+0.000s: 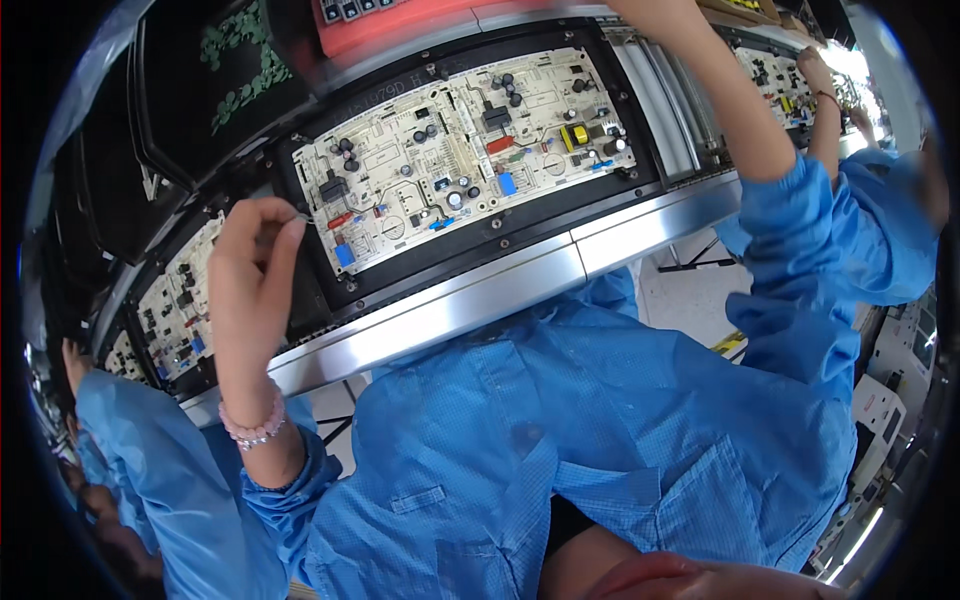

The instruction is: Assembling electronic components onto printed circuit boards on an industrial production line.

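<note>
In front of me lies a pale circuit board (405, 165) in a black carrier frame (480, 235), carrying dark round capacitors, blue blocks and a yellow-wrapped transformer (574, 137). My left hand (250, 275) hovers by the board's lower left corner. Thumb and forefinger are pinched together; whatever may be between them is too small to make out. My right arm reaches to the far side, past the carrier's right end. Only the wrist end of my right hand (645, 10) shows at the top edge, and its fingers are out of the picture.
A silver rail (440, 320) runs along the near side. More boards (185, 295) sit to the left, others (775, 85) to the right. Black bins (165, 120), one with small green parts (245, 75), stand far left; a red tray (400, 20) is behind. Co-workers' hands (815, 70) flank me.
</note>
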`<act>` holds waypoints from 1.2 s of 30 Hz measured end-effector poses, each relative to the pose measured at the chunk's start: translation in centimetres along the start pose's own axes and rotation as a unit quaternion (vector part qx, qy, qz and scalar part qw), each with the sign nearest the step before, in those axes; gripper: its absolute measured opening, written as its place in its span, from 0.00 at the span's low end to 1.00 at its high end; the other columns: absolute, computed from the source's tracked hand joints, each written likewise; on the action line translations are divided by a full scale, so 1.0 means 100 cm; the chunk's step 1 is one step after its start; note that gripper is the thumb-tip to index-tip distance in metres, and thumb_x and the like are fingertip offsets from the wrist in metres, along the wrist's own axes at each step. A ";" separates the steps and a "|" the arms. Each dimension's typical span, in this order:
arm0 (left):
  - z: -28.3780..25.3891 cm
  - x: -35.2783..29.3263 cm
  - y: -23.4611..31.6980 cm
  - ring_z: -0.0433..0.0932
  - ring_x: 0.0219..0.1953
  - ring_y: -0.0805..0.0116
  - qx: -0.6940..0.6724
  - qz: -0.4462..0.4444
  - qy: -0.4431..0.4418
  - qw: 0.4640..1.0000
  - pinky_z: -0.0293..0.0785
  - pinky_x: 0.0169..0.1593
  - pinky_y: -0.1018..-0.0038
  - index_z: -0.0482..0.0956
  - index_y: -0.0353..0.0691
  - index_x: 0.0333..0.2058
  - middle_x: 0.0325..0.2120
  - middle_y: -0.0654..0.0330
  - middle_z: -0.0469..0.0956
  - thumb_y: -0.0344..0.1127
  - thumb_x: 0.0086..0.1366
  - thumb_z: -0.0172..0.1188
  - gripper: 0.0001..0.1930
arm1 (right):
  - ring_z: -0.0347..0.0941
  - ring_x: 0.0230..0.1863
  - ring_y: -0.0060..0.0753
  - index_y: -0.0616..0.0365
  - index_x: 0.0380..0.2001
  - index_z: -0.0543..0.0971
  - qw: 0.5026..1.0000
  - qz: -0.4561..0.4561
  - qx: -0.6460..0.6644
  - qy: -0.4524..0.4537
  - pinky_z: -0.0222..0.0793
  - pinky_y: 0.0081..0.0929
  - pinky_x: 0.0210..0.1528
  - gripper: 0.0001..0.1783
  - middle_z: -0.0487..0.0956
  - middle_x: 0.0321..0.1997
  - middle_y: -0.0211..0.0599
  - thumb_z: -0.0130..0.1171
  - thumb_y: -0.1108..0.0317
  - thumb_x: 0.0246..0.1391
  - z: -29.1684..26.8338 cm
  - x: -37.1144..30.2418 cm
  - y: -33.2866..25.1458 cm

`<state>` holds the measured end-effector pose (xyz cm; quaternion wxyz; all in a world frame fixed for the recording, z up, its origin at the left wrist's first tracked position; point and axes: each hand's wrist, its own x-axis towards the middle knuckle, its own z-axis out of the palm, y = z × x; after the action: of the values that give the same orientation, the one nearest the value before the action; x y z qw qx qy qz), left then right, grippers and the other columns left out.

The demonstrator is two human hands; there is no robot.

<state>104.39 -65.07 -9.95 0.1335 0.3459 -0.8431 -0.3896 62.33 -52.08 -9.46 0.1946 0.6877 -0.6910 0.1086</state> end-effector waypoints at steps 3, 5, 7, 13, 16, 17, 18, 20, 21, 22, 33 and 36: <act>0.009 -0.002 0.004 0.75 0.39 0.59 0.181 0.220 0.045 0.958 0.71 0.42 0.70 0.76 0.36 0.35 0.40 0.52 0.75 0.20 0.59 0.57 0.06 | 0.76 0.36 0.55 0.65 0.42 0.74 0.985 0.108 0.120 -0.053 0.72 0.42 0.41 0.22 0.79 0.34 0.53 0.64 0.62 0.49 0.008 0.024 -0.014; 0.016 -0.012 0.007 0.69 0.49 0.49 0.213 0.182 0.050 0.959 0.66 0.53 0.62 0.77 0.37 0.36 0.49 0.50 0.70 0.20 0.55 0.60 0.09 | 0.77 0.40 0.56 0.65 0.39 0.74 0.980 0.144 0.135 -0.027 0.72 0.43 0.41 0.19 0.79 0.37 0.56 0.64 0.61 0.49 0.017 0.033 -0.032; 0.025 -0.013 0.005 0.67 0.53 0.49 0.209 0.179 0.050 0.960 0.64 0.56 0.60 0.78 0.38 0.35 0.50 0.50 0.69 0.21 0.55 0.62 0.09 | 0.76 0.39 0.57 0.65 0.37 0.74 0.983 0.160 0.087 -0.024 0.71 0.43 0.42 0.16 0.78 0.33 0.55 0.63 0.64 0.50 0.025 0.036 -0.034; 0.032 -0.011 0.003 0.63 0.58 0.45 0.266 0.231 0.076 0.933 0.63 0.59 0.57 0.80 0.40 0.33 0.51 0.51 0.68 0.23 0.54 0.64 0.08 | 0.77 0.37 0.51 0.65 0.37 0.76 0.977 0.135 0.167 -0.003 0.72 0.40 0.41 0.12 0.79 0.32 0.51 0.60 0.71 0.49 0.040 0.023 -0.013; 0.036 -0.013 0.008 0.63 0.59 0.45 0.274 0.229 0.065 0.932 0.63 0.59 0.56 0.81 0.40 0.32 0.52 0.52 0.69 0.23 0.53 0.64 0.08 | 0.78 0.34 0.45 0.64 0.38 0.77 0.972 0.156 0.177 -0.004 0.72 0.36 0.39 0.12 0.79 0.30 0.48 0.60 0.71 0.49 0.029 0.020 -0.028; 0.038 -0.013 0.010 0.63 0.59 0.45 0.273 0.232 0.062 0.931 0.63 0.59 0.56 0.81 0.40 0.32 0.52 0.52 0.69 0.23 0.53 0.64 0.08 | 0.77 0.33 0.43 0.64 0.39 0.77 0.970 0.162 0.180 0.007 0.72 0.34 0.38 0.13 0.78 0.29 0.46 0.60 0.70 0.50 0.024 0.019 -0.033; 0.038 -0.012 0.012 0.63 0.59 0.45 0.291 0.233 0.074 0.925 0.63 0.59 0.56 0.81 0.39 0.31 0.51 0.52 0.70 0.23 0.52 0.65 0.07 | 0.77 0.33 0.43 0.64 0.39 0.77 0.970 0.166 0.180 0.007 0.72 0.34 0.38 0.13 0.78 0.29 0.46 0.60 0.70 0.50 0.016 0.017 -0.037; 0.038 -0.011 0.012 0.64 0.59 0.45 0.310 0.235 0.083 0.918 0.63 0.60 0.56 0.81 0.39 0.30 0.51 0.52 0.70 0.24 0.52 0.65 0.06 | 0.75 0.30 0.37 0.63 0.41 0.76 0.969 0.144 0.198 0.024 0.71 0.30 0.36 0.14 0.76 0.27 0.42 0.61 0.70 0.50 0.000 0.014 -0.048; 0.037 -0.009 0.009 0.64 0.58 0.45 0.321 0.237 0.098 0.912 0.63 0.59 0.56 0.82 0.38 0.29 0.50 0.52 0.71 0.24 0.51 0.65 0.05 | 0.75 0.30 0.37 0.63 0.41 0.76 0.969 0.148 0.198 0.023 0.71 0.30 0.36 0.14 0.76 0.27 0.42 0.61 0.70 0.50 -0.006 0.012 -0.053; 0.037 -0.006 0.006 0.65 0.58 0.45 0.332 0.238 0.114 0.905 0.63 0.59 0.57 0.82 0.38 0.28 0.49 0.52 0.72 0.25 0.51 0.65 0.04 | 0.74 0.30 0.35 0.63 0.41 0.76 0.967 0.146 0.207 0.027 0.70 0.29 0.35 0.15 0.76 0.27 0.41 0.61 0.70 0.50 -0.012 0.011 -0.059; 0.037 -0.005 0.005 0.67 0.56 0.49 0.338 0.242 0.109 0.903 0.63 0.58 0.57 0.83 0.37 0.28 0.46 0.55 0.74 0.26 0.51 0.66 0.04 | 0.76 0.35 0.30 0.63 0.42 0.75 0.951 0.068 0.302 0.017 0.73 0.26 0.38 0.14 0.77 0.33 0.39 0.61 0.73 0.51 -0.056 0.001 -0.123; 0.038 -0.005 0.005 0.68 0.57 0.50 0.331 0.251 0.106 0.903 0.62 0.58 0.57 0.83 0.38 0.28 0.46 0.56 0.74 0.27 0.51 0.66 0.04 | 0.76 0.35 0.31 0.62 0.41 0.75 0.947 0.040 0.319 0.016 0.73 0.28 0.37 0.14 0.77 0.33 0.39 0.61 0.74 0.49 -0.065 -0.002 -0.137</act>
<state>102.60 -62.38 -12.10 0.1936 0.1862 -0.9633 -0.0028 76.66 -49.62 -5.26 -0.0288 0.6835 -0.6442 0.3420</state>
